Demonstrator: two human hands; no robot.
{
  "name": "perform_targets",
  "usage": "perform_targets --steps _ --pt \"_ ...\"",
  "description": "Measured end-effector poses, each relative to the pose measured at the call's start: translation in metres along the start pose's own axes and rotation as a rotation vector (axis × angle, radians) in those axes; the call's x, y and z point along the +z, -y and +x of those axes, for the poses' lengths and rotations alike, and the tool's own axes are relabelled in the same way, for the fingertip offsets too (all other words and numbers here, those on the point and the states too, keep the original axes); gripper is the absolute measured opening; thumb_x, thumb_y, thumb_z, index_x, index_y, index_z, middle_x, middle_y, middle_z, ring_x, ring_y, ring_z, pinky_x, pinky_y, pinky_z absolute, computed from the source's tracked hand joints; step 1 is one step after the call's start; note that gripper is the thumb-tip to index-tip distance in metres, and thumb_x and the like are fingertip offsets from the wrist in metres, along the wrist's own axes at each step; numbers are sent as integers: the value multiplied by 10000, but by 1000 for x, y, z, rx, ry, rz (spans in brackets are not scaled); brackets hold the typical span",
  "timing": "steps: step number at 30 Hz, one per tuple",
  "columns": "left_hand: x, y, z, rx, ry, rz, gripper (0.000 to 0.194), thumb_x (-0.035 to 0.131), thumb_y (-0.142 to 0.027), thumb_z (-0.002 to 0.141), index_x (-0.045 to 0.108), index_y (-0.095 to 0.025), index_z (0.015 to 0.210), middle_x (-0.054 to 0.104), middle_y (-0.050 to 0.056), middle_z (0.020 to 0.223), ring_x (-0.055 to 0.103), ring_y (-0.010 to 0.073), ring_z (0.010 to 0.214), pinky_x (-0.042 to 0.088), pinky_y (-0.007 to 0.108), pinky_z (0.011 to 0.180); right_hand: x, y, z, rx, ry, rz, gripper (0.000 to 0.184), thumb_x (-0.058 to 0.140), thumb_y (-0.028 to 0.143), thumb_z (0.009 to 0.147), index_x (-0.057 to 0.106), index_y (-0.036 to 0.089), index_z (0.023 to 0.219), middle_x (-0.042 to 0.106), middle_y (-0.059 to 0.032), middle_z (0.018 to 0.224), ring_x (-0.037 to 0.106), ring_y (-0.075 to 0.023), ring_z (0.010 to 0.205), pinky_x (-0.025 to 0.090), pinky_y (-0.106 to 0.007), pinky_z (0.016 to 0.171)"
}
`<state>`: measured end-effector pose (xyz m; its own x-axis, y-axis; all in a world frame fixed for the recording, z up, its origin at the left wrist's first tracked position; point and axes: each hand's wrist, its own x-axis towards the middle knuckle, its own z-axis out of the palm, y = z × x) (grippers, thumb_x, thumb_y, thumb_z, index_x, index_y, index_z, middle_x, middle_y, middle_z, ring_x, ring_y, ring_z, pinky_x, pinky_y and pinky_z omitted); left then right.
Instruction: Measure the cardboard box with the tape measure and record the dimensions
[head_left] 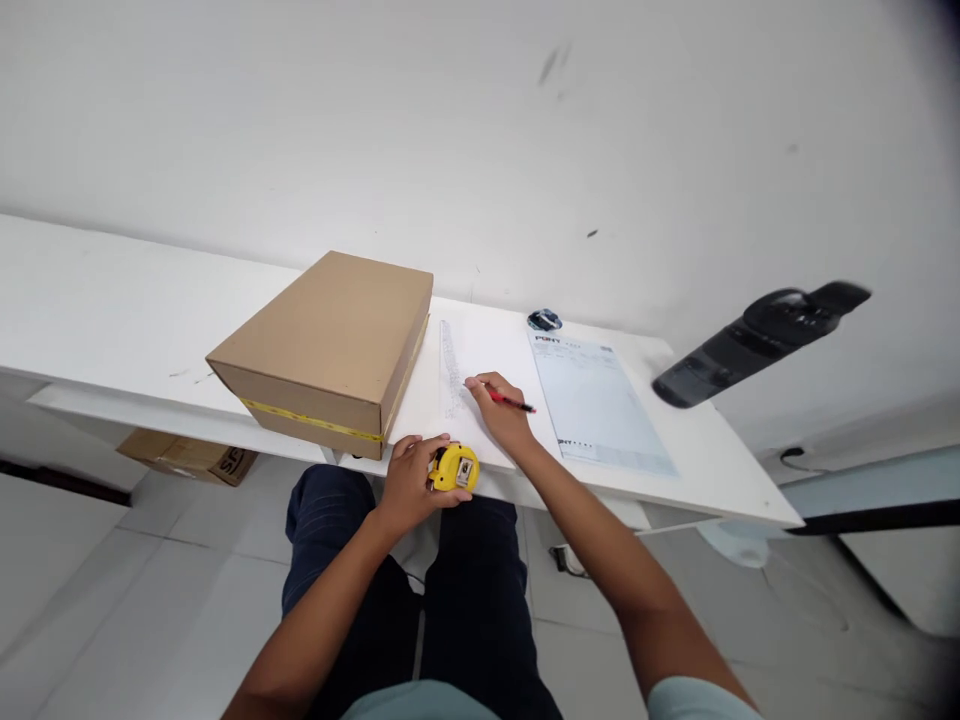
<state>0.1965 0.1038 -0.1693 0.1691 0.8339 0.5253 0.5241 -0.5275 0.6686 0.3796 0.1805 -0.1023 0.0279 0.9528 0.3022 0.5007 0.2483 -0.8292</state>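
Observation:
My left hand (411,487) is closed around a yellow tape measure (454,468) at the table's front edge. In my right hand (504,412) is a red pen (514,402), its writing end toward a white sheet of paper (491,345). Handwriting too small to read runs down the left part of that sheet. To the left stands a closed brown cardboard box (330,335), with a yellow measuring-tape-like strip (311,417) along its front and right sides.
A printed form (604,400) lies right of the paper, with a small dark-blue patterned object (544,319) behind it. A black bottle (739,350) stands at the right on the white table (97,290). Another cardboard box (187,457) sits below the table at left.

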Motion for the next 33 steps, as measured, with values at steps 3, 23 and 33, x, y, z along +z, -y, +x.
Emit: perform_targets --steps 3,23,33 --pt "-9 -14 -4 -83 -71 -112 674 883 -545 543 664 -248 1107 765 79 1053 695 318 1014 562 495 903 -1 0 2 -62 -78 -180 325 486 438 930 637 196 1084 685 -107 1062 624 -262 998 465 -376 914" --pt "-125 -72 -31 484 -68 191 830 596 -711 800 393 -289 1485 687 130 1268 619 302 1219 554 406 934 14 94 -151 52 578 899 634 831 617 662 556 268 1115 617 -5 866 553 -134 664 468 -273 619" --pt "-157 -65 -48 194 132 63 215 602 -468 930 655 -269 991 743 29 994 708 181 881 540 249 758 19 98 -148 -55 497 604 562 849 504 673 523 249 1054 629 15 831 562 -131 678 451 -259 603"
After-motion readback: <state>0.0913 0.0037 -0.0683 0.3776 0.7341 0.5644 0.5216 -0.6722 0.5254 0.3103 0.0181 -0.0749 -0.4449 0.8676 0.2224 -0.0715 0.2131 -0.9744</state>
